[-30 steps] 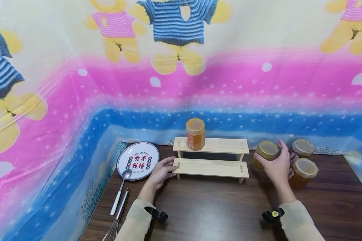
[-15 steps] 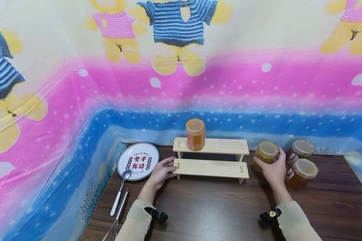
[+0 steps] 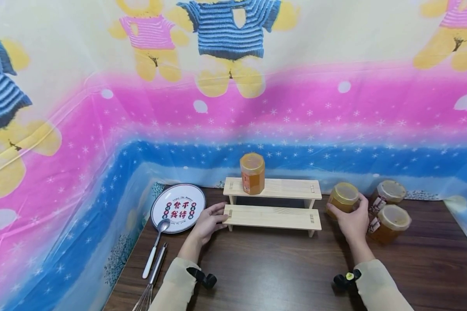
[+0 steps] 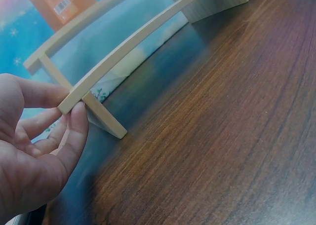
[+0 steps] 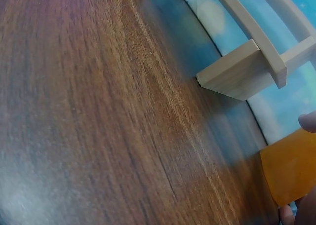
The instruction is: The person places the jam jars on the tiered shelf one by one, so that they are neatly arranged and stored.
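Note:
A two-step wooden display rack [image 3: 272, 217] stands on the table. My left hand [image 3: 208, 223] pinches the left end of its lower step, with the thumb [image 4: 76, 131] below the board in the left wrist view. On the upper step, toward the left, a honey jar [image 3: 253, 179] sits upright. To the right of the rack my right hand [image 3: 355, 222] grips a second amber honey jar [image 3: 339, 205] with a yellowish lid, thumb and fingers on opposite sides. Only part of that jar [image 5: 290, 168] shows in the right wrist view. Whether it touches the table I cannot tell.
Two more honey jars, one behind [image 3: 391, 192] and one in front [image 3: 389, 224], stand right of my right hand. At the left lie a round plate [image 3: 196, 196] with red lettering, a spoon [image 3: 149, 261] leaning on its rim, and a whisk [image 3: 159, 263]. A patterned cloth [image 3: 295, 108] hangs behind.
My right hand has closed in from loosely spread fingers to a grip on the jar and shifted slightly left. The left hand and rack have stayed put.

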